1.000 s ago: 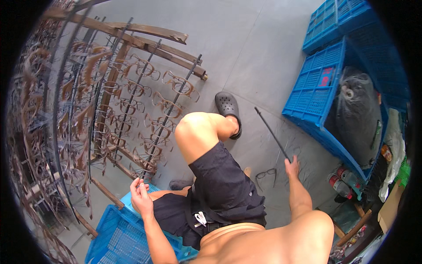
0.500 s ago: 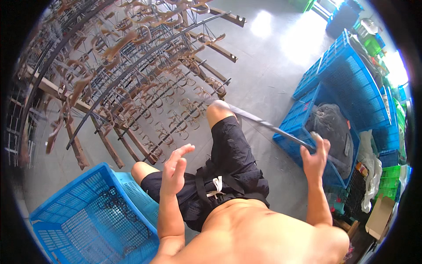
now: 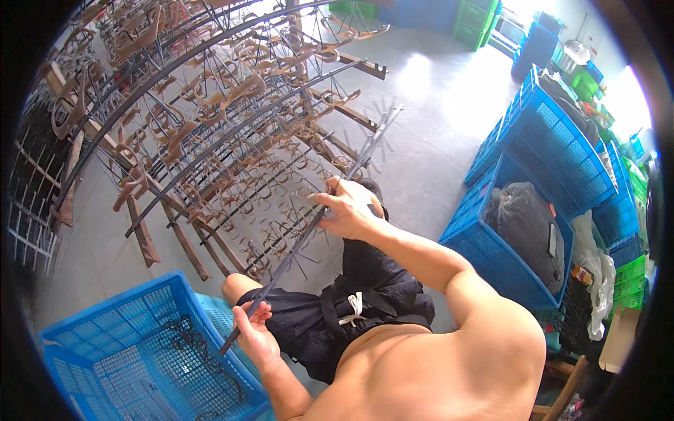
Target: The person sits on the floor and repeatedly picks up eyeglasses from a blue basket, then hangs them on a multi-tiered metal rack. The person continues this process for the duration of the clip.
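A long dark metal rod (image 3: 296,242) runs slantwise in front of me, from beside the blue crate up toward the floor at the far middle. Thin prongs stick out crosswise near its far end, somewhat blurred. My right hand (image 3: 347,210) is closed around the rod at about its middle, above my knee. Close to its near end, my left hand (image 3: 258,333) has its fingers curled at the rod, palm partly showing. Just ahead stands a rack (image 3: 210,105) of similar bars, hung with many brown curved frame-like pieces on wire prongs.
An open blue crate (image 3: 112,309) at the near left holds a few dark wiry pieces. Stacked blue crates (image 3: 484,224) stand at the right, one with a dark full bag (image 3: 523,224). Green crates (image 3: 628,281) and a cardboard piece (image 3: 619,340) lie beyond.
My right hand has swung left and forward with the rod, from beside the right crates to near the rack. My left hand has come down to the rod's near end.
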Action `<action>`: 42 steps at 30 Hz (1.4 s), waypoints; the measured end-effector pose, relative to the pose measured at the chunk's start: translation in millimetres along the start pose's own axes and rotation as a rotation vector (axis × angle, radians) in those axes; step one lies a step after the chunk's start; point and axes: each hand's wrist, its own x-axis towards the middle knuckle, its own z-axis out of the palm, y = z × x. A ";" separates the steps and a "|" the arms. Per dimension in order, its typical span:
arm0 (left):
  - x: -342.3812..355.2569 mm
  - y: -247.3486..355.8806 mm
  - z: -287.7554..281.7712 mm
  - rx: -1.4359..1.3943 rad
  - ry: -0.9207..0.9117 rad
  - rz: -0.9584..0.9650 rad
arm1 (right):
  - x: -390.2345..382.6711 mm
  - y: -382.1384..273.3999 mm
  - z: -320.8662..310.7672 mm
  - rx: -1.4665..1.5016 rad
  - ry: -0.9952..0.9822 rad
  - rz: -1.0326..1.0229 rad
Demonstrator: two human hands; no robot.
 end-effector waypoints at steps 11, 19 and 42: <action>76.9 -24.7 20.2 -0.049 0.064 -0.054 | 38.2 61.1 77.8 0.111 0.085 0.057; 166.9 -50.6 -4.5 -0.167 0.253 -0.100 | 53.3 68.3 132.9 -0.002 0.118 0.008; 146.6 18.7 -165.7 0.650 0.504 0.019 | 32.8 50.1 146.3 -0.196 -0.175 -0.148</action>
